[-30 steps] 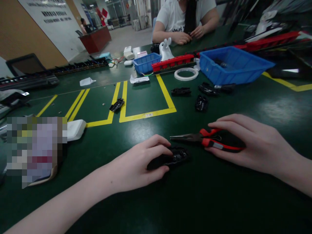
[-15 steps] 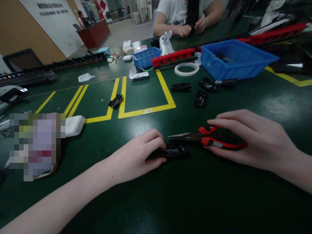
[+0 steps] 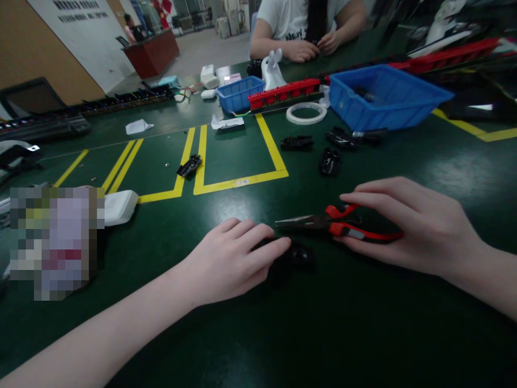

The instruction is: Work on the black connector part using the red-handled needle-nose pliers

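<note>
Seems to be mid-handling of a black part (image 3: 301,256) on the desk (image 3: 307,334), at three o'clock from the left hand (image 3: 238,256). Resting that hand's fingers over it; cannot tell whether gripping or merely covering. Holding the pliers (image 3: 322,221) by the handles in the right hand (image 3: 416,226), tips toward nine o'clock, near the part. Probably calls for steadying the part before using the tips. Leaves room toward six o'clock; mind loose black pieces (image 3: 329,161) at twelve.
</note>
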Demonstrator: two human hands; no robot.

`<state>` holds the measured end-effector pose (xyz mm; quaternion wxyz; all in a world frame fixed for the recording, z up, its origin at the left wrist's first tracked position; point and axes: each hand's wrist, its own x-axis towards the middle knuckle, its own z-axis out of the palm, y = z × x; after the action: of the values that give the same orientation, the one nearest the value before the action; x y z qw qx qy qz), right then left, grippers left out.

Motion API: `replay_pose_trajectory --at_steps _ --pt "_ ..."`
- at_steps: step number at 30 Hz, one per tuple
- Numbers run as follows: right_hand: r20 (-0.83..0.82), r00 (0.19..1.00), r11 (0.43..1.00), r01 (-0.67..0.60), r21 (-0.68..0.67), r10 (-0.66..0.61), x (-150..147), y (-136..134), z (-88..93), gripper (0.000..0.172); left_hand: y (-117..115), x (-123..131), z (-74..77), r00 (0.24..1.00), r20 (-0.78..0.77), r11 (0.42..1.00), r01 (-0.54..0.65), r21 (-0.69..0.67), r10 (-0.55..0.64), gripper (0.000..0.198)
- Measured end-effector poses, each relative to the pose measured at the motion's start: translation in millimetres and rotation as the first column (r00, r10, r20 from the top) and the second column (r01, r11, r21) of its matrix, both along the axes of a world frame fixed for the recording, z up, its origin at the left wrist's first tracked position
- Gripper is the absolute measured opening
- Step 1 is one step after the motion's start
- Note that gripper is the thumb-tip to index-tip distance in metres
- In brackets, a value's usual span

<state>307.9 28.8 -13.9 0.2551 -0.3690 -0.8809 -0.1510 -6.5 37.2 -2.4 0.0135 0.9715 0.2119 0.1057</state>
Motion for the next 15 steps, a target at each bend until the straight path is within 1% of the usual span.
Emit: replay_pose_trajectory --at_steps 2,3,4,5,6,7,8,9,10,11,12,13,15 --pt "-0.007 1.0 1.0 0.004 -0.006 -0.004 1 0 -0.8 0.039 0 -1 1.3 0.999 0.04 0.997 0.003 -0.072 0.0 0.035" --pt "-0.016 1.0 1.0 0.008 -0.013 -0.008 1 0 -1.1 0.039 -1 -1 3.1 0.997 0.076 0.989 0.0 -0.145 0.011 0.035" --pt "-0.027 1.0 1.0 0.013 -0.022 -0.014 1 0 -1.4 0.04 -1 -1 5.9 0.992 0.119 0.969 -0.008 -0.245 0.038 0.035" --pt "-0.039 0.999 0.999 0.02 -0.034 -0.021 2 1 -1.5 0.04 -1 -1 9.3 0.983 0.161 0.924 -0.019 -0.381 0.087 0.035" --pt "-0.052 0.998 0.998 0.03 -0.047 -0.032 2 1 -1.5 0.04 -1 -1 13.1 0.968 0.188 0.84 -0.04 -0.541 0.167 0.035" --pt "-0.063 0.997 0.997 0.04 -0.06 -0.044 2 1 -1.4 0.039 -1 0 16.8 0.951 0.182 0.723 -0.057 -0.688 0.248 0.034" --pt "-0.073 0.996 0.996 0.048 -0.069 -0.053 2 1 -1.1 0.039 0 0 19.9 0.933 0.179 0.596 -0.045 -0.802 0.312 0.032" --pt "-0.08 0.995 0.996 0.054 -0.078 -0.06 2 1 -0.8 0.039 1 0 22.1 0.921 0.15 0.448 -0.029 -0.893 0.359 0.031" --pt "-0.084 0.994 0.995 0.06 -0.084 -0.067 2 1 -0.6 0.039 2 0 23.1 0.906 0.131 0.313 -0.002 -0.95 0.403 0.029" --pt "-0.087 0.994 0.994 0.063 -0.089 -0.07 2 1 -0.3 0.038 4 0 23.0 0.891 0.11 0.193 0.026 -0.981 0.44 0.028" --pt "-0.087 0.994 0.994 0.063 -0.094 -0.071 2 1 -0.2 0.038 5 0 22.1 0.88 0.087 0.094 0.048 -0.994 0.468 0.027" --pt "-0.086 0.994 0.993 0.062 -0.099 -0.07 2 1 -0.2 0.038 7 -1 20.6 0.869 0.064 0.013 0.065 -0.998 0.491 0.027" --pt "-0.08 0.994 0.992 0.062 -0.108 -0.071 2 1 -0.5 0.038 10 -3 17.3 0.851 0.015 -0.108 0.084 -0.991 0.525 0.027"
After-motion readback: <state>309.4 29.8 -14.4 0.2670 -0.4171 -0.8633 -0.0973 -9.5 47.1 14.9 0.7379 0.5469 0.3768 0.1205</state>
